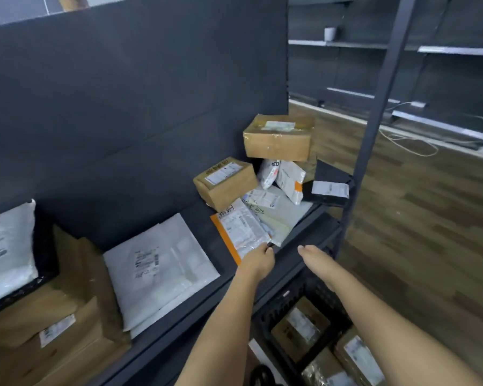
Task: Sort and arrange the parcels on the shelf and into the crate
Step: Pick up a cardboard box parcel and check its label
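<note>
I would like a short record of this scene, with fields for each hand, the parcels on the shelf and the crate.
left hand: pinches the near corner of the orange-edged mailer
right hand: open, holds nothing, near the front edge of the shelf
white mailers: lie flat, left of the orange-edged mailer
brown boxes: one on the shelf, another higher behind it
black parcel: tilted, at the right end of the shelf
crate: black, below the shelf, with labelled cartons inside
</note>
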